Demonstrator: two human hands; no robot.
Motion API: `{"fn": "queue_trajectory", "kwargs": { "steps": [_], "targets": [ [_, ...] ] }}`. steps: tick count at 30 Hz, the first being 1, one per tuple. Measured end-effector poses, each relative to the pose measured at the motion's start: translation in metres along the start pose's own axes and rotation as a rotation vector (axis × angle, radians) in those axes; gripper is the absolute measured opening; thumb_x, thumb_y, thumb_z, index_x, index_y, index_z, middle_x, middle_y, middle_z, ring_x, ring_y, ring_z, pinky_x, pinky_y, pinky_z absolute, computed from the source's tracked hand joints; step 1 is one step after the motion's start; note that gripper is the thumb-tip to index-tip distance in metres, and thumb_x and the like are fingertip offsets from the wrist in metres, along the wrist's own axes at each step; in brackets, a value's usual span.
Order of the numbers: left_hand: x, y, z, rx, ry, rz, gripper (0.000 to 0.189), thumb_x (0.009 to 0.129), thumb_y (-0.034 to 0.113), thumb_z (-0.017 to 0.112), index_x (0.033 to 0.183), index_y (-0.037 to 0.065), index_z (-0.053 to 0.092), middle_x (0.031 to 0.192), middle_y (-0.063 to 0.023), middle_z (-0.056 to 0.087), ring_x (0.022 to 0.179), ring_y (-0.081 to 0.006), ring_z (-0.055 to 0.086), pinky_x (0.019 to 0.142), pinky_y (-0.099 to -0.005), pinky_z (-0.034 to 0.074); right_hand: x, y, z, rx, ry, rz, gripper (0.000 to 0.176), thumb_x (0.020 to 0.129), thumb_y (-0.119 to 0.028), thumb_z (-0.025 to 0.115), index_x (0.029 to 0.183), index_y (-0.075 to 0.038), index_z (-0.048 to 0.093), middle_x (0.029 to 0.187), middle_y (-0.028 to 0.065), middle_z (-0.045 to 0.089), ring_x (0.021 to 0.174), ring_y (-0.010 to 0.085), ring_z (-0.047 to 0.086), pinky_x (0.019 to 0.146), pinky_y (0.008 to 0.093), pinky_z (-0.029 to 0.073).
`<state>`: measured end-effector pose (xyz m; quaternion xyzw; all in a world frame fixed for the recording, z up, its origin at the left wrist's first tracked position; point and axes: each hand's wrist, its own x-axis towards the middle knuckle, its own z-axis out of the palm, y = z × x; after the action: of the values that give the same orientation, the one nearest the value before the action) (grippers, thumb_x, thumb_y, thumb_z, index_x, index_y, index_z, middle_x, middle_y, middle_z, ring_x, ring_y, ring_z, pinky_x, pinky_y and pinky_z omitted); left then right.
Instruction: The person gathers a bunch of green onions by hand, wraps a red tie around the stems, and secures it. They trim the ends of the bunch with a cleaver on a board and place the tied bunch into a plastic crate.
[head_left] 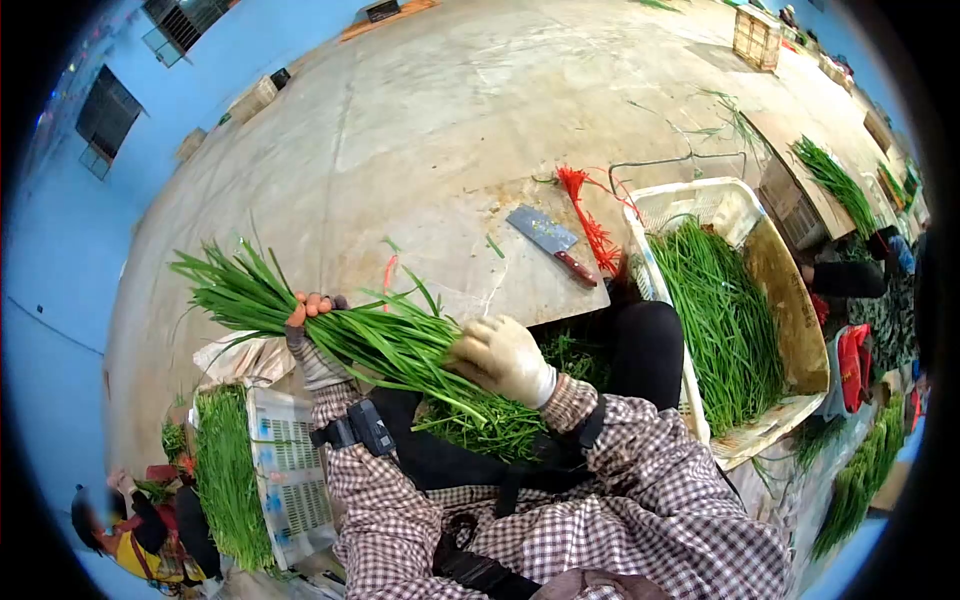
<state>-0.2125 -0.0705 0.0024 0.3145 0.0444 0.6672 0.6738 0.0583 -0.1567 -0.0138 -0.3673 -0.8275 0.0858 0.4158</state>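
My left hand [318, 312], in a glove with bare fingertips, is closed around a long bunch of green garlic chives [385, 340]. The leafy tips spread out to the left of the fist, and the stalks slant down over my lap. At the stalk end, my right hand [505, 358] in a whitish glove has its fingers curled against the chives; its fingertips are partly hidden. Loose chive pieces [490, 430] lie on the dark cloth over my lap, beneath the bunch.
A cleaver [545, 232] and red ties [598, 240] lie on a board [450, 260] ahead. To the right stands a crate [760, 245] of chives [715, 320]; at left, another crate [295, 470] holds more chives [230, 470]. A person [150, 540] sits at lower left.
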Motion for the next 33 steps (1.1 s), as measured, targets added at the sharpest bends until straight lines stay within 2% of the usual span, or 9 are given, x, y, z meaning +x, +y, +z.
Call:
{"fn": "queue_trajectory", "kwargs": {
  "steps": [3, 6, 11, 13, 15, 19, 27, 31, 33],
  "targets": [
    [-0.001, 0.003, -0.004, -0.043, 0.048, 0.005, 0.014, 0.087, 0.01, 0.053, 0.099, 0.005, 0.051, 0.081, -0.0039, 0.051, 0.084, -0.0174, 0.051, 0.083, -0.0331, 0.044, -0.047, 0.014, 0.02, -0.08, -0.28, -0.155, 0.012, 0.079, -0.022, 0.057, 0.081, -0.009, 0.057, 0.082, 0.0071, 0.054, 0.078, 0.0246, 0.055, 0.068, 0.0354, 0.046],
    [0.003, 0.01, 0.006, 0.026, 0.004, -0.018, 0.014, 0.085, 0.008, 0.054, 0.098, 0.004, 0.051, 0.08, -0.0043, 0.051, 0.083, -0.0177, 0.051, 0.083, -0.0322, 0.044, -0.117, 0.058, 0.031, -0.177, -1.035, 0.209, 0.02, 0.078, -0.025, 0.059, 0.092, -0.012, 0.062, 0.091, 0.0063, 0.058, 0.076, 0.0257, 0.061, 0.069, 0.039, 0.05],
    [0.012, 0.007, 0.002, -0.015, -0.086, -0.126, 0.015, 0.086, 0.01, 0.052, 0.1, 0.004, 0.051, 0.079, -0.0032, 0.049, 0.083, -0.0182, 0.053, 0.087, -0.0351, 0.042, -0.041, 0.013, -0.035, -0.127, -0.244, 0.062, 0.041, 0.072, -0.03, 0.068, 0.109, -0.016, 0.058, 0.097, 0.0068, 0.058, 0.088, 0.022, 0.059, 0.073, 0.0344, 0.047],
    [0.017, -0.003, 0.002, -0.041, -0.115, -0.17, 0.016, 0.087, 0.01, 0.051, 0.101, 0.004, 0.051, 0.08, -0.003, 0.049, 0.084, -0.0181, 0.053, 0.088, -0.0353, 0.042, -0.01, -0.003, -0.035, 0.036, -0.198, -0.066, 0.05, 0.071, -0.032, 0.069, 0.115, -0.016, 0.054, 0.096, 0.008, 0.058, 0.085, 0.0241, 0.059, 0.072, 0.0363, 0.046],
    [0.022, -0.013, 0.006, -0.066, -0.14, -0.208, 0.016, 0.087, 0.01, 0.051, 0.103, 0.004, 0.052, 0.081, -0.0028, 0.05, 0.084, -0.018, 0.054, 0.089, -0.0356, 0.042, 0.013, -0.018, -0.04, -0.05, -0.405, -0.016, 0.052, 0.07, -0.032, 0.069, 0.117, -0.015, 0.052, 0.092, 0.0076, 0.058, 0.085, 0.026, 0.059, 0.071, 0.0382, 0.046],
    [0.021, -0.022, 0.006, -0.073, -0.037, -0.26, 0.014, 0.088, 0.01, 0.051, 0.101, 0.005, 0.056, 0.081, -0.0019, 0.051, 0.082, -0.0156, 0.053, 0.088, -0.0351, 0.043, 0.011, -0.001, -0.015, -0.058, -0.489, -0.156, 0.048, 0.07, -0.032, 0.068, 0.112, -0.013, 0.053, 0.083, 0.0077, 0.056, 0.078, 0.028, 0.06, 0.068, 0.0402, 0.047],
    [0.027, -0.045, -0.001, 0.033, 0.106, -0.316, 0.012, 0.082, 0.011, 0.058, 0.091, 0.005, 0.054, 0.075, -0.0015, 0.053, 0.078, -0.0158, 0.054, 0.08, -0.0322, 0.044, -0.02, 0.006, 0.013, -0.231, -0.565, -0.09, 0.016, 0.074, -0.021, 0.059, 0.085, -0.011, 0.057, 0.079, 0.0052, 0.058, 0.069, 0.0225, 0.06, 0.062, 0.0356, 0.047],
    [0.029, -0.037, -0.003, 0.081, 0.103, -0.246, 0.015, 0.081, 0.009, 0.059, 0.093, 0.003, 0.053, 0.075, -0.0025, 0.053, 0.077, -0.0164, 0.054, 0.081, -0.0332, 0.044, -0.083, 0.019, 0.018, -0.213, -1.049, -0.012, 0.013, 0.076, -0.022, 0.058, 0.084, -0.012, 0.061, 0.078, 0.0054, 0.062, 0.066, 0.0257, 0.062, 0.061, 0.0388, 0.05],
    [0.03, -0.027, -0.005, 0.077, 0.066, -0.199, 0.014, 0.082, 0.008, 0.058, 0.095, 0.003, 0.054, 0.075, -0.003, 0.052, 0.078, -0.0168, 0.054, 0.083, -0.0329, 0.043, -0.085, 0.023, -0.005, -0.122, -1.03, 0.087, 0.016, 0.079, -0.026, 0.058, 0.087, -0.013, 0.062, 0.078, 0.0061, 0.062, 0.066, 0.0257, 0.062, 0.061, 0.0387, 0.049]
  ]
}}
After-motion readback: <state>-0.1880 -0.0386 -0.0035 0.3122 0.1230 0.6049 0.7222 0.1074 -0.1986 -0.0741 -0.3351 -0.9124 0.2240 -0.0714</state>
